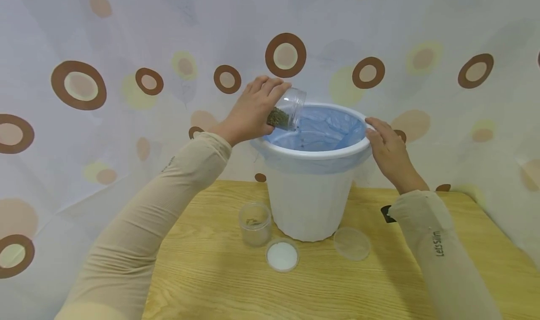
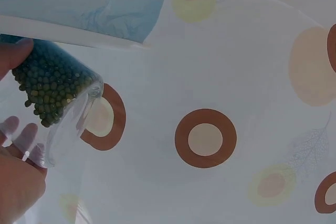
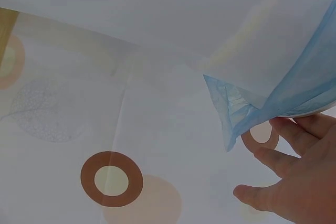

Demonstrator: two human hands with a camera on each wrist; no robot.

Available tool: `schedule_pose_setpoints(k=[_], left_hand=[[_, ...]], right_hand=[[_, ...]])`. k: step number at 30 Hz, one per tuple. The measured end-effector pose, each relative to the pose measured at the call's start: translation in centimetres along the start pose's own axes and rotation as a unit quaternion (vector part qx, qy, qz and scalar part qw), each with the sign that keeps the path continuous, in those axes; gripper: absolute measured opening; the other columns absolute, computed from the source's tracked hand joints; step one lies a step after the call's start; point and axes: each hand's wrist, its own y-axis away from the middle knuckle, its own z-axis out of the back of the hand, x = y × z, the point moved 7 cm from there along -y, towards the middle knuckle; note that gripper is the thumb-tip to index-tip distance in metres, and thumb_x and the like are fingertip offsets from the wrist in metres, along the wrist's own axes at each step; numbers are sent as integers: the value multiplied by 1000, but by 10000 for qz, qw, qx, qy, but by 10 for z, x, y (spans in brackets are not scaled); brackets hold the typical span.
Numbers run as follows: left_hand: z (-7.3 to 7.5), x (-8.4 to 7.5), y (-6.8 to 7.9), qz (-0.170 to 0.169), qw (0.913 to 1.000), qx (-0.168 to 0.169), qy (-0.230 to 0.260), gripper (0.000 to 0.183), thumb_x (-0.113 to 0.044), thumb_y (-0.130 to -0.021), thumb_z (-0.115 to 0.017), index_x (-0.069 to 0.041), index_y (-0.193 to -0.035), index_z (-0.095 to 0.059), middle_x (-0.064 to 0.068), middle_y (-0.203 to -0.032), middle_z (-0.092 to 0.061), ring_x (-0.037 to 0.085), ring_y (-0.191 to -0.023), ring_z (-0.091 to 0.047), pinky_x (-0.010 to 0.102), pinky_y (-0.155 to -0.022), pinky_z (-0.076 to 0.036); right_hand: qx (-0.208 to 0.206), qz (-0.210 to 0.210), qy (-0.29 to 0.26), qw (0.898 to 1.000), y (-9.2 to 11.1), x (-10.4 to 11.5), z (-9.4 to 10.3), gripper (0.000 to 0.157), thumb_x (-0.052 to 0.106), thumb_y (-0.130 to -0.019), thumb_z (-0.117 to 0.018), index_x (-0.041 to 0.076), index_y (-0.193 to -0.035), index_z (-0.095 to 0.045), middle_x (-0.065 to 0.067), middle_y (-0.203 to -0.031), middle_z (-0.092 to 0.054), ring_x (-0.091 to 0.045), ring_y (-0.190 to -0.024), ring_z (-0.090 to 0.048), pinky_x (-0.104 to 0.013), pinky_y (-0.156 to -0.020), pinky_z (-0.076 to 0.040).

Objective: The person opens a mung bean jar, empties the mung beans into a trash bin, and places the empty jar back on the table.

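Observation:
My left hand [image 1: 251,108] grips a transparent plastic jar [image 1: 295,100] tilted over the bin, its open mouth pointing right and down. Small green mung beans [image 1: 278,117] lie along the jar's lower side, and a few dark specks show below the mouth. Close up in the left wrist view, the beans [image 2: 55,80] are heaped inside the jar. The white bin [image 1: 310,198] stands upright with a blue plastic bag [image 1: 329,128] lining it and folded over the rim. My right hand [image 1: 390,153] rests its fingertips on the bin's right rim, fingers mostly straight.
On the wooden table [image 1: 211,273], a second transparent jar [image 1: 255,226] stands left of the bin's base. A white round lid or dish [image 1: 282,256] lies in front, with a translucent disc [image 1: 352,243] to its right. Behind hangs a dotted sheet [image 1: 143,29].

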Motion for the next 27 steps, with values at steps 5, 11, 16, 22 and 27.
schedule_pose_setpoints(k=[5, 11, 16, 22, 27], left_hand=[[-2, 0, 0, -30, 9999, 24, -126, 88, -18, -75, -81, -6, -147, -32, 14, -147, -35, 33, -134, -27, 45, -111, -24], [-4, -1, 0, -91, 9997, 31, -205, 88, -18, -75, -81, -5, -147, -32, 14, -147, -34, 33, -135, -27, 45, -112, -23], [-3, -1, 0, -100, 9997, 36, -205, 86, -17, -76, -79, -5, -147, -31, 14, -147, -34, 33, -135, -26, 45, -112, -24], [-3, -2, 0, -98, 9997, 89, -224, 87, -18, -76, -80, -5, -147, -31, 14, -147, -34, 33, -135, -26, 44, -112, -23], [-3, -2, 1, -121, 9996, 70, -256, 85, -17, -77, -79, -6, -147, -32, 14, -147, -34, 33, -135, -27, 44, -112, -23]], right_hand=[[-27, 71, 47, 10000, -1, 1, 0, 55, 36, -103, -31, 2, -147, -35, -22, -152, -29, -46, -138, -24, -61, -110, 10], [29, -33, 42, 10000, 0, 1, 0, 56, 37, -103, -31, 3, -148, -33, -20, -153, -27, -46, -138, -25, -65, -110, -2], [47, -20, 16, 10000, 2, 2, 0, 56, 36, -103, -30, 2, -148, -32, -21, -154, -26, -46, -139, -22, -62, -111, 6], [174, -252, 4, 9995, 2, -1, 0, 57, 40, -103, -29, 7, -150, -30, -16, -156, -23, -43, -139, -23, -65, -108, -18], [278, -357, -63, 9990, 2, -3, -1, 58, 41, -103, -29, 9, -151, -27, -14, -157, -20, -43, -140, -22, -66, -107, -20]])
